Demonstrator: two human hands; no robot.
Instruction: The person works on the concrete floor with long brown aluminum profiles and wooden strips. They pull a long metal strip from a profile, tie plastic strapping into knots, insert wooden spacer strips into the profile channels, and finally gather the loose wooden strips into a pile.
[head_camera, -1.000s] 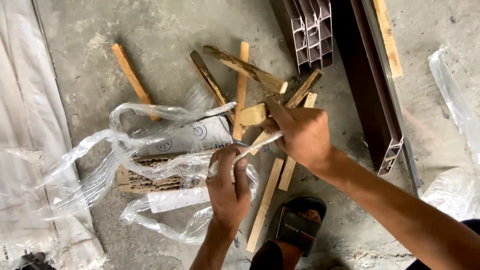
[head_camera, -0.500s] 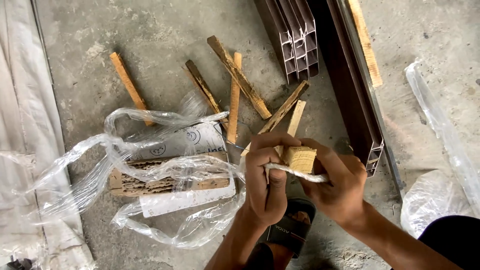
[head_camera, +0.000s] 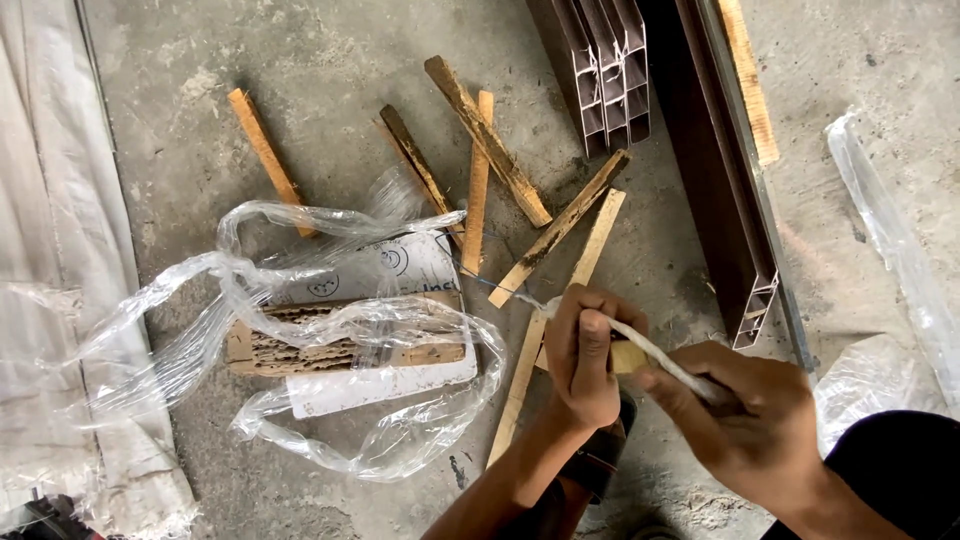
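Left hand (head_camera: 583, 362) is closed round a small wood block (head_camera: 628, 357); right hand (head_camera: 752, 425) grips a twisted white cord (head_camera: 655, 352), pulled taut. Prob. mid-wrap w/ the cord round the block, though the hands hide the turns. Next move calls for steady tension.

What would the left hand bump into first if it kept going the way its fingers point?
Probably the pale wooden strip just ahead of the left hand, then the darker stick crossing above it; depth is hard to judge.

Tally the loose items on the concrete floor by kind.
Thin loose wooden sticks: 7
Worm-eaten brown wooden block: 1
White printed paper sheet: 1
Crumpled clear plastic wrap: 1
Dark brown ribbed profile lengths: 2
Total: 12
Not counted: the twisted white strip and the small wood piece held between left hand and right hand.
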